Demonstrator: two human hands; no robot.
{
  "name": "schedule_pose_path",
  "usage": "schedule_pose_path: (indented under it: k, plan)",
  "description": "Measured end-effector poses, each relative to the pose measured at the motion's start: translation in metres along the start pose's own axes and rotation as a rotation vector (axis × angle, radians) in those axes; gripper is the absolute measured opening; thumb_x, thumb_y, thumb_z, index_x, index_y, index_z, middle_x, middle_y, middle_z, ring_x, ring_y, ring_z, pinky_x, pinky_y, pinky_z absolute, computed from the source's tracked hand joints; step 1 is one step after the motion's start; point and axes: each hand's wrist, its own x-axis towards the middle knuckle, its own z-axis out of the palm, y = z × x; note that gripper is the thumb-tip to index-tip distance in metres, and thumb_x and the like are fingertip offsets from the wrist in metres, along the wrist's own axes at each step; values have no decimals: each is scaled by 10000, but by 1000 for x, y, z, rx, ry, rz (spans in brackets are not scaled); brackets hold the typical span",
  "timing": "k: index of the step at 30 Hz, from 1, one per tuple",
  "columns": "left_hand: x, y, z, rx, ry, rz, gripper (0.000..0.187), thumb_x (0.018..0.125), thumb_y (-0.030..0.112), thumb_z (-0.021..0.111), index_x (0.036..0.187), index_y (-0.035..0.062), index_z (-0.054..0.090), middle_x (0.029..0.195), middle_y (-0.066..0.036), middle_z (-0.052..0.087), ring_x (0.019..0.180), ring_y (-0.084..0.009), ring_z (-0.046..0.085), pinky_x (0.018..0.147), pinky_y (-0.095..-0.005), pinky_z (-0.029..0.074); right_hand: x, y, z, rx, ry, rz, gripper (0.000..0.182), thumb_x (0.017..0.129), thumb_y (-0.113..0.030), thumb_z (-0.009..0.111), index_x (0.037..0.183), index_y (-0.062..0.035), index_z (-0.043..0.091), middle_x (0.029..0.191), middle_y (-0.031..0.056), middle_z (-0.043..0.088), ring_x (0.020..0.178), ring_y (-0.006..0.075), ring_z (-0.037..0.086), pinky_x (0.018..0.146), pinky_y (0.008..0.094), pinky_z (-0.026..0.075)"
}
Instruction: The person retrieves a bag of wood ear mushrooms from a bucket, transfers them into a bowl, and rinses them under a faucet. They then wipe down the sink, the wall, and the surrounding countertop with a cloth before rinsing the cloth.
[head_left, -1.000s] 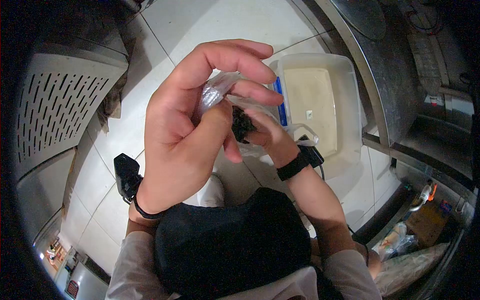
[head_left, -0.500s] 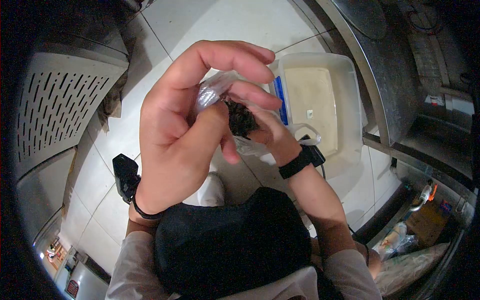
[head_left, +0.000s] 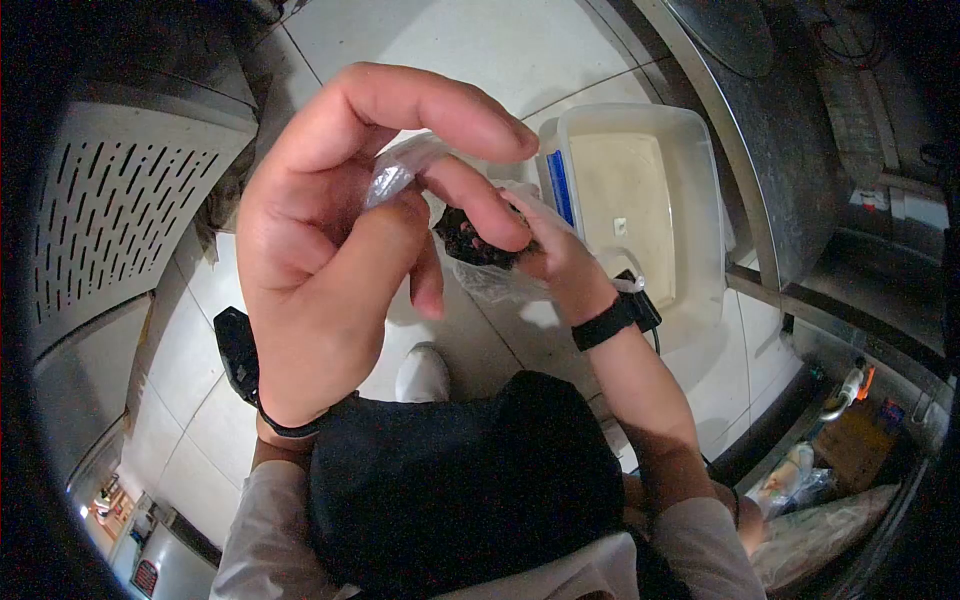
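Observation:
My left hand (head_left: 320, 230) is raised close to the camera, fingers curled, with the crumpled edge of a clear plastic bag (head_left: 392, 183) pinched at its thumb. Lower and to the right, my right hand (head_left: 562, 262) is curled around a dark, crumbly clump (head_left: 462, 240) at the bag's mouth. What the clump is made of I cannot make out. Thin plastic hangs below the clump, and a whitish loop of plastic shows by the right wrist. The left fingers partly hide the clump and the right fingertips.
A translucent plastic tub (head_left: 690, 180) with a blue clip (head_left: 560, 188) and a pale bottom stands on the tiled floor (head_left: 450, 40). On the left is a slotted metal panel (head_left: 130, 210). Metal shelving (head_left: 745, 170) runs along the right, with plastic-wrapped items (head_left: 820, 530) low down.
My left hand has moved left and slightly up with the bag's edge, widening the gap between the hands. My right hand has shifted slightly right. More of the dark clump's surroundings show.

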Motion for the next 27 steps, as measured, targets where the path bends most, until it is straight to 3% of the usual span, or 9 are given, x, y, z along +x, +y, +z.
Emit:
schedule_pose_path:
  k: [3, 5, 11, 12, 14, 17, 21, 23, 27]
  plan:
    - [-2, -2, 4, -38, 4, 2, 224, 700, -44, 358, 901, -46, 456, 937, -212, 499, 560, -143, 551, 312, -150, 349, 5, 1, 5, 68, -16, -36, 502, 799, -329, 513, 1172, 7, 484, 1191, 141, 519, 1126, 266, 468, 995, 366, 299]
    - [-2, -6, 3, -59, -29, 12, 223, 698, -45, 358, 900, -45, 454, 933, -211, 498, 557, -143, 552, 311, -150, 349, 11, 27, 10, 437, 59, 254, 529, 789, -370, 516, 1157, 9, 497, 1160, 135, 544, 1095, 265, 495, 981, 364, 319]
    - [-2, -6, 1, -55, -53, 14, 235, 688, -46, 353, 902, -42, 450, 917, -208, 498, 554, -138, 551, 309, -150, 344, 10, -7, 10, 582, 120, 329, 504, 738, -295, 600, 1132, 6, 513, 1130, 122, 563, 1070, 242, 514, 963, 345, 344]
    - [-3, -6, 1, -53, -67, 14, 241, 685, -47, 351, 905, -41, 450, 914, -207, 499, 554, -136, 550, 309, -150, 342, 10, -19, 8, 582, 119, 329, 504, 738, -295, 600, 1132, 6, 513, 1130, 122, 563, 1070, 242, 514, 963, 345, 344]
    - [-3, -7, -1, -57, -70, 19, 242, 684, -48, 351, 905, -41, 450, 909, -205, 501, 548, -132, 545, 309, -149, 339, 11, -38, 5, 228, 11, 251, 518, 696, -236, 639, 1136, 4, 507, 1154, 119, 546, 1080, 228, 506, 964, 336, 345]
    - [-3, -9, 0, -60, -74, 29, 246, 681, -52, 347, 902, -39, 454, 903, -203, 505, 537, -125, 537, 313, -150, 336, 8, -18, 4, 149, 26, 127, 545, 680, -229, 640, 1151, 4, 496, 1170, 121, 535, 1087, 226, 499, 964, 333, 343]
    - [-3, -9, 0, -43, -72, 33, 247, 680, -48, 342, 897, -39, 459, 905, -201, 509, 535, -118, 534, 327, -153, 338, 8, 1, 6, 261, 31, 151, 554, 686, -254, 623, 1160, 2, 493, 1169, 124, 537, 1092, 232, 494, 963, 334, 343]
    - [-3, -9, 0, -46, -67, 24, 250, 678, -48, 341, 898, -39, 459, 908, -199, 510, 535, -117, 532, 330, -153, 338, 10, 19, 7, 532, 37, 305, 538, 714, -264, 595, 1170, 2, 486, 1174, 124, 533, 1093, 234, 494, 963, 335, 343]
    - [-3, -9, 0, -19, -75, 34, 250, 678, -44, 348, 900, -33, 464, 911, -197, 508, 530, -114, 524, 329, -154, 333, 8, 24, 13, 540, 75, 277, 504, 781, -272, 525, 1197, 4, 460, 1197, 116, 509, 1108, 217, 479, 967, 323, 342]
